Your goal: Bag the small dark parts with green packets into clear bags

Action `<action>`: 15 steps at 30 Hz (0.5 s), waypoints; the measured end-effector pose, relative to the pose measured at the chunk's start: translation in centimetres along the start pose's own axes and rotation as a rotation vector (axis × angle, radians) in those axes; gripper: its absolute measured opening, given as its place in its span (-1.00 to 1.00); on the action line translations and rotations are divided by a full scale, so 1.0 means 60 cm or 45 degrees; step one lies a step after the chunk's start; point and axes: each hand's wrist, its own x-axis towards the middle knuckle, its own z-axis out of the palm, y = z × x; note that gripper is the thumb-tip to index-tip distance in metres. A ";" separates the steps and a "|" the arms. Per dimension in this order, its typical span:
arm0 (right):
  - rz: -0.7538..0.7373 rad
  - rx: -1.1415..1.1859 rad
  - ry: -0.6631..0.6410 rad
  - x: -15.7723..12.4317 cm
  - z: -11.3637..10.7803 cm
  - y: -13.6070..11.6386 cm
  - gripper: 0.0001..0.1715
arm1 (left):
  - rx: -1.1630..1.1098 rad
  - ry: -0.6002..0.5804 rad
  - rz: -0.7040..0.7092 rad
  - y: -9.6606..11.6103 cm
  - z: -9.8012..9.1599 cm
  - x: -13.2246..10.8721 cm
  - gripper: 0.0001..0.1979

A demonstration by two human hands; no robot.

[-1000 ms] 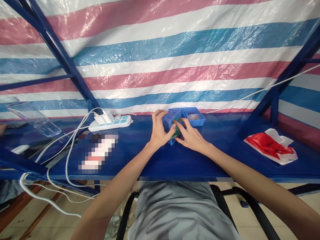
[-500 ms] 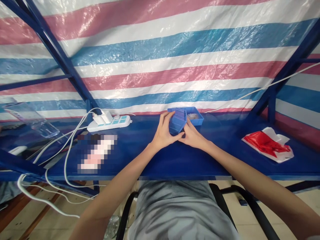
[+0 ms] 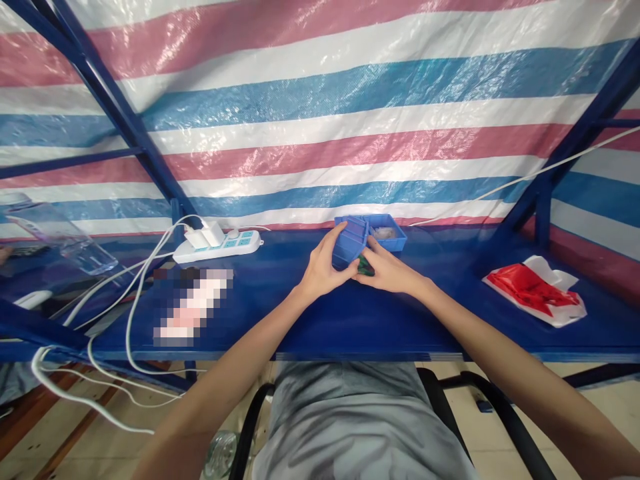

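Observation:
My left hand (image 3: 324,270) grips a small blue plastic bin (image 3: 350,241) by its side, fingers over the far edge and thumb at the near edge. The bin is tilted, with its ribbed outside toward me. At its right edge my right hand (image 3: 389,268) is closed round a small green object (image 3: 366,265), mostly hidden by the fingers; its kind is unclear. Just behind, a second blue bin (image 3: 397,241) sits on the blue table (image 3: 320,327) with whitish, clear pieces (image 3: 384,233) inside.
A white power strip (image 3: 245,245) with plugged-in chargers and loose white cables lies left of my hands. Further left is a clear bottle (image 3: 85,250). A red and white plastic packet (image 3: 537,290) lies on the right. A striped tarp (image 3: 350,147) hangs behind the table.
My right hand has drawn slightly right and away from the tilted bin, and a green object now shows in its fingers. The left hand and bin have shifted slightly left.

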 end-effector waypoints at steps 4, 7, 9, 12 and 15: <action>0.010 -0.011 -0.073 -0.003 -0.020 0.006 -0.23 | 0.040 0.075 -0.032 -0.003 -0.002 0.000 -0.24; 0.066 -0.034 -0.155 -0.006 -0.023 0.013 -0.27 | 0.099 0.147 -0.075 -0.008 -0.005 0.003 -0.23; 0.099 -0.036 -0.203 -0.008 -0.022 0.017 -0.28 | 0.121 0.182 -0.103 -0.011 -0.010 0.005 -0.21; 0.128 -0.021 -0.251 -0.011 -0.022 0.018 -0.30 | 0.133 0.214 -0.127 -0.016 -0.020 0.009 -0.18; 0.169 -0.008 -0.290 -0.012 -0.025 0.019 -0.18 | 0.151 0.254 -0.128 -0.026 -0.029 0.013 -0.18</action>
